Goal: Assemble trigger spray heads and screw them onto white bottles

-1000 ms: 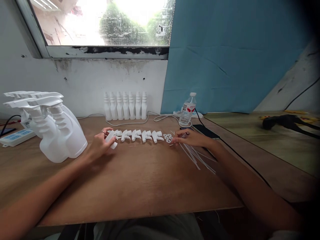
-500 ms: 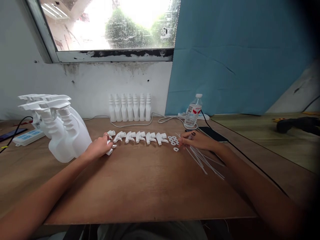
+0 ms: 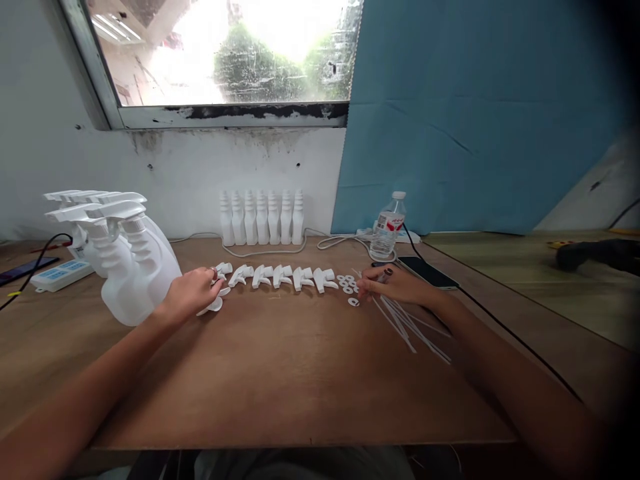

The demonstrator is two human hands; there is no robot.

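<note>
My left hand [image 3: 194, 291] is closed on a white spray head [image 3: 214, 305] at the left end of a row of white spray heads [image 3: 282, 276]. Its fingers hide part of that piece. At the right end of the row, my right hand [image 3: 387, 283] is closed around a dark marker-like stick [image 3: 385, 275], beside small white rings [image 3: 347, 283]. One ring [image 3: 353, 302] lies apart, nearer the front. Thin white tubes [image 3: 400, 324] lie beneath and in front of my right hand.
White spray bottles [image 3: 135, 267] stand at left, near a power strip [image 3: 63, 275]. Slim white bottles [image 3: 261, 219] line the wall. A water bottle [image 3: 388, 227], a phone [image 3: 428, 272] and a black cable [image 3: 520, 339] are at right.
The white piece at my left hand has turned, and its round end now faces the front. My right hand has stayed beside the rings. The view has shifted slightly.
</note>
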